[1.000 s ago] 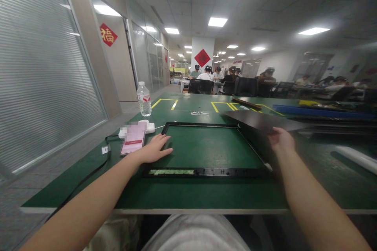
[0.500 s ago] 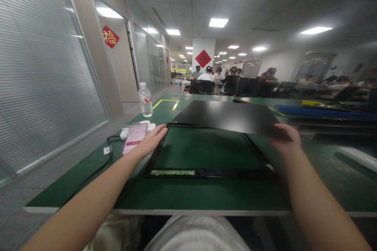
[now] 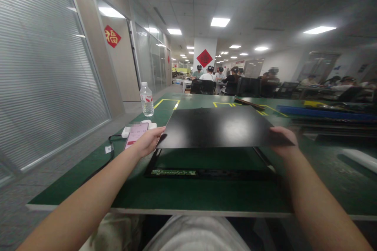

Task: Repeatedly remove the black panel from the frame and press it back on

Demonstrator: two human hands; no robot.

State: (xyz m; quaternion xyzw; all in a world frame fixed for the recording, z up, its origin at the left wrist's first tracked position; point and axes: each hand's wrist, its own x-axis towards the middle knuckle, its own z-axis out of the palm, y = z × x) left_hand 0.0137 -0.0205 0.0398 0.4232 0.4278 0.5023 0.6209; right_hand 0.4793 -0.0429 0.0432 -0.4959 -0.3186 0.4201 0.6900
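Observation:
A thin black panel (image 3: 215, 127) is held up between my two hands, over the far part of a black frame (image 3: 235, 173). My left hand (image 3: 150, 140) grips its left edge and my right hand (image 3: 283, 138) its right edge, fingers closed on both sides. The frame lies flat on the green table (image 3: 200, 198); a green circuit strip (image 3: 173, 172) runs along the left of its near side. The panel hides the frame's far side.
A phone (image 3: 138, 132), a white plug with a black cable and a water bottle (image 3: 147, 100) stand at the left. Dark strips and a blue bar (image 3: 321, 113) lie at the right, near a white bar (image 3: 361, 160). People sit at tables further back.
The panel's left side has come down and nearer, and now covers more of the frame. My left hand has moved from the frame's corner onto the panel's left edge.

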